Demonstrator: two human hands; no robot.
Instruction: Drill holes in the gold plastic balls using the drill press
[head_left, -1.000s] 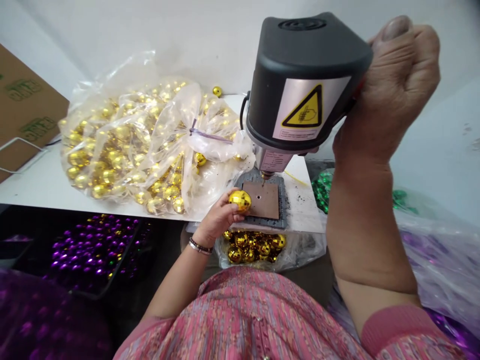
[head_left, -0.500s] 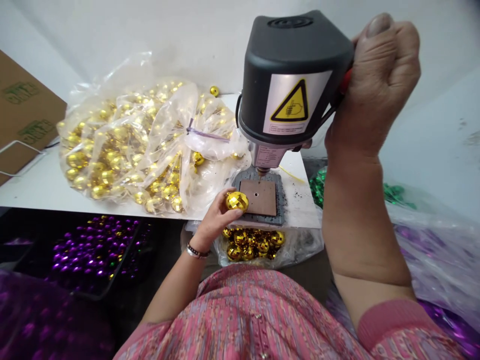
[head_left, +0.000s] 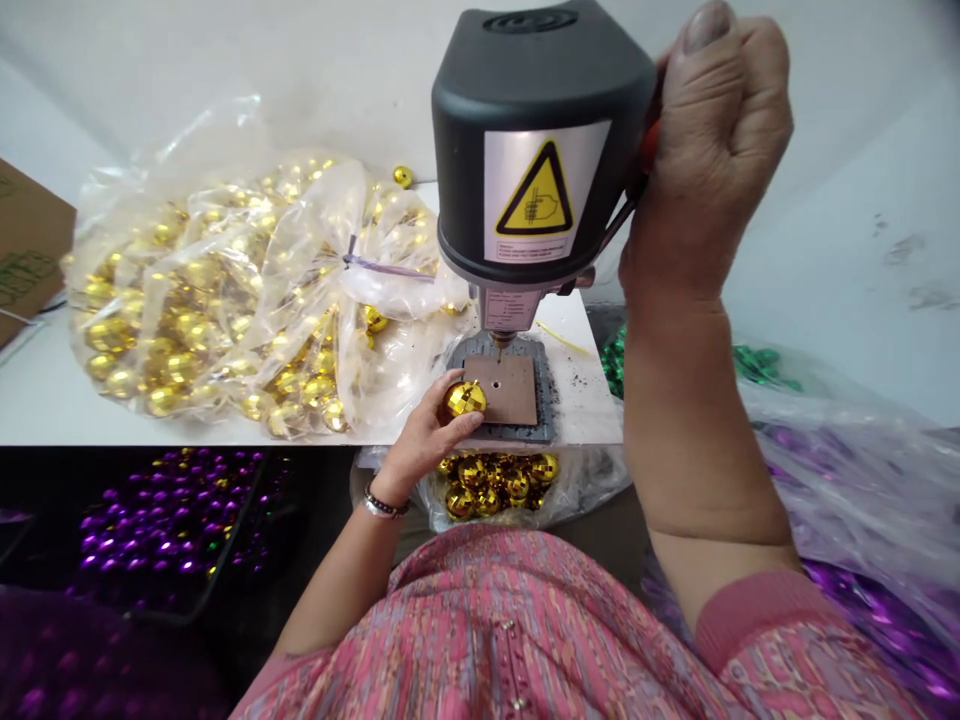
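Note:
Between the thumb and fingers of my left hand (head_left: 431,432) is a shiny gold faceted ball (head_left: 466,399), held at the left edge of a brown square plate (head_left: 514,390) with a small hole. That plate lies on the grey base of a drill press (head_left: 540,90), whose dark motor housing carries a yellow warning sticker. Its thin drill bit (head_left: 500,353) points down over the plate, apart from the ball. My right hand (head_left: 724,130) is closed around the press's lever at the right of the housing; a bit of red shows by the fingers, and the rest is hidden.
A large clear bag of gold balls (head_left: 195,310) covers much of the white table (head_left: 375,436). One loose gold ball (head_left: 403,177) lies behind it. Below the front edge sits an open bag of gold balls (head_left: 487,485). Purple balls (head_left: 165,520) fill a dark crate at left; green ones (head_left: 765,365) lie right.
The whole view has shifted, so the press, bags and hands appear farther left. My left hand keeps the gold ball beside the plate, and my right hand stays on the lever.

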